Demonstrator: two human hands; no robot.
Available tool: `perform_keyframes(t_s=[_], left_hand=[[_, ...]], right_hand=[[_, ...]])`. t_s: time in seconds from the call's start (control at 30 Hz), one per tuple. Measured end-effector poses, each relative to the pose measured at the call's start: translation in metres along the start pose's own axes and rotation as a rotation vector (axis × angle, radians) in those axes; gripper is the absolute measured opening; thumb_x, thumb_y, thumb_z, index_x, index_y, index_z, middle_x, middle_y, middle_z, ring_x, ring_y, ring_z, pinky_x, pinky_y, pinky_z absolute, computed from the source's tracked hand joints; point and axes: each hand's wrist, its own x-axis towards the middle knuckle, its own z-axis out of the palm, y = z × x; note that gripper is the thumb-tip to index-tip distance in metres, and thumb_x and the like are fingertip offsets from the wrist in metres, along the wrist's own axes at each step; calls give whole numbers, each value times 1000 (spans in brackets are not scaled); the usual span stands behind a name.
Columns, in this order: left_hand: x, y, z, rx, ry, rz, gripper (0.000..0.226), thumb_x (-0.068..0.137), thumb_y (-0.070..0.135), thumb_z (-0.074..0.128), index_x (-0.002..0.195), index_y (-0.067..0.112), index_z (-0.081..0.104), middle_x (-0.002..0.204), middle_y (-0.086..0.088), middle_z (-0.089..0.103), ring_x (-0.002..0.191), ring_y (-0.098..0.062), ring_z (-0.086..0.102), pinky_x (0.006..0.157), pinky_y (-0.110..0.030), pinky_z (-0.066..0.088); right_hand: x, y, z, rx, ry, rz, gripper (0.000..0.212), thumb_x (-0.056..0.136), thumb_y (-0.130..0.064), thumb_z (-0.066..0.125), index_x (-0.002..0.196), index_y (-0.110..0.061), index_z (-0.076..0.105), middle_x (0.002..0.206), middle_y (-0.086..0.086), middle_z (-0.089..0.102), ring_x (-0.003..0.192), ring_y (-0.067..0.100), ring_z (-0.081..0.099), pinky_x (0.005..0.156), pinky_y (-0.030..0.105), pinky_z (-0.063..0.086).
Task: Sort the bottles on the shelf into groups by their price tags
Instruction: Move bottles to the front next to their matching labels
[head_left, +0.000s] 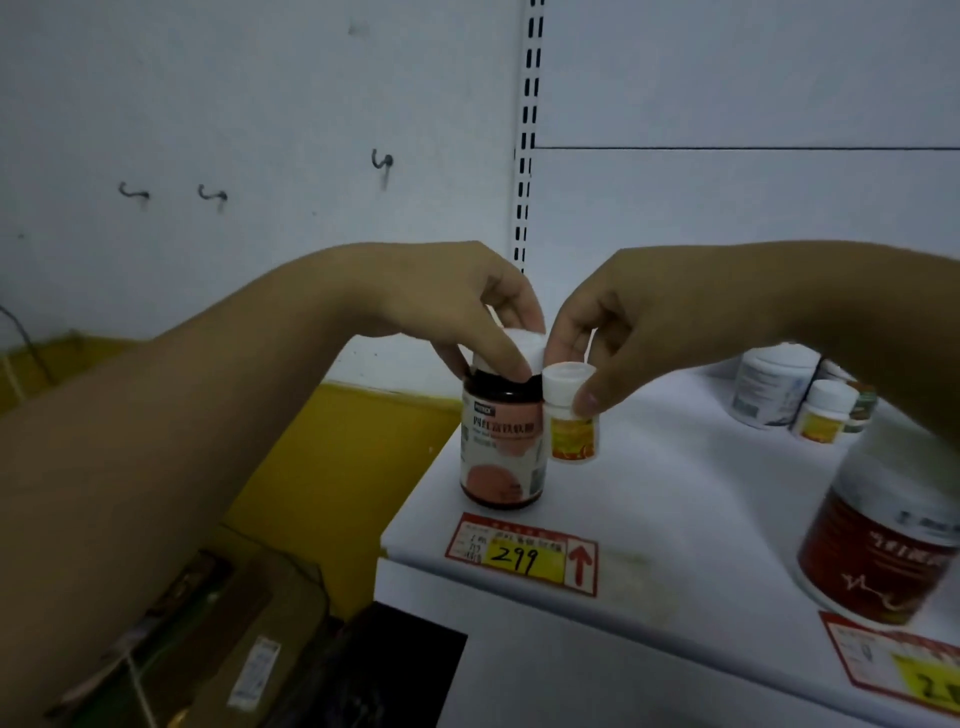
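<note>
A dark bottle with a pink label (501, 452) stands at the left end of the white shelf (675, 519), behind a price tag reading 299 (522, 553). My left hand (467, 306) grips its white cap from above. Right beside it is a small white bottle with a yellow label (570, 421); my right hand (613, 332) pinches its cap. A large red-labelled bottle (883, 540) stands at the front right, above a second price tag (904, 660) cut by the frame edge.
Several more bottles (800, 395) are clustered at the back right of the shelf. A slotted upright (527, 140) runs up the white back wall. Cardboard boxes (208, 639) and a dark box (374, 670) lie below left, by a yellow wall base.
</note>
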Motion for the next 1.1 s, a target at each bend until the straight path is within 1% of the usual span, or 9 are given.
perform_keyframes(t_s=[0.17, 0.3, 0.37, 0.43, 0.5, 0.67, 0.87, 1.0, 1.1], left_hand=[[-8, 0, 3, 31, -12, -34, 34, 66, 17, 80, 95, 24, 63, 90, 8, 69, 81, -11, 69, 61, -21, 55], [-11, 12, 1, 181, -110, -88, 48, 57, 42, 79, 100, 31, 59, 107, 8, 65, 104, -14, 61, 86, -34, 53], [-13, 23, 0, 224, -30, -65, 58, 46, 60, 69, 98, 39, 57, 110, 16, 62, 106, -5, 58, 88, -28, 47], [-11, 39, -3, 150, 192, 43, 60, 41, 65, 67, 94, 37, 63, 100, 15, 69, 95, 0, 64, 79, -20, 47], [-6, 59, -5, 41, 291, 145, 60, 39, 61, 71, 89, 29, 70, 88, 8, 76, 81, -4, 70, 67, -17, 53], [18, 124, 28, -7, 209, 158, 56, 37, 46, 77, 87, 20, 69, 78, -2, 78, 70, -13, 74, 55, -20, 57], [67, 220, 102, -25, 166, 148, 53, 40, 37, 79, 84, 10, 66, 76, -6, 77, 70, -16, 74, 58, -26, 60], [106, 299, 163, -57, 178, 180, 34, 60, 29, 79, 83, 7, 66, 77, -9, 77, 72, -19, 74, 65, -32, 61], [133, 351, 210, -75, 196, 221, 21, 69, 22, 79, 79, 8, 67, 72, -9, 77, 67, -18, 74, 61, -28, 61]], right_hand=[[-9, -4, 0, -12, 12, -6, 15, 71, -19, 77, 81, -24, 66, 49, -25, 62, 43, -7, 56, 44, 3, 39], [-21, -2, -6, 20, 93, -5, 18, 70, -21, 78, 85, -23, 70, 63, -22, 69, 52, -6, 61, 50, 5, 43], [-28, 1, -9, 54, 154, -12, 20, 69, -20, 78, 88, -22, 71, 76, -16, 72, 57, -5, 64, 54, 6, 46], [-38, 6, -15, 87, 216, -21, 20, 69, -19, 78, 88, -23, 71, 84, -9, 73, 59, -4, 65, 56, 8, 47], [-49, 14, -23, 113, 280, -16, 23, 69, -18, 79, 90, -21, 70, 88, 2, 72, 60, -2, 65, 57, 10, 49], [-98, 47, -45, 154, 390, 16, 29, 67, -13, 80, 92, -14, 65, 87, 10, 70, 61, 4, 66, 57, 14, 50], [-202, 107, -63, 183, 536, 49, 25, 67, -7, 80, 86, -11, 64, 78, 9, 67, 58, 5, 64, 56, 15, 51], [-297, 156, -75, 176, 593, 117, 23, 67, -7, 80, 86, -8, 67, 74, 10, 66, 56, 5, 63, 55, 13, 49], [-365, 190, -81, 151, 625, 166, 22, 67, -8, 79, 87, -9, 68, 77, 11, 66, 57, 4, 61, 54, 11, 47]])
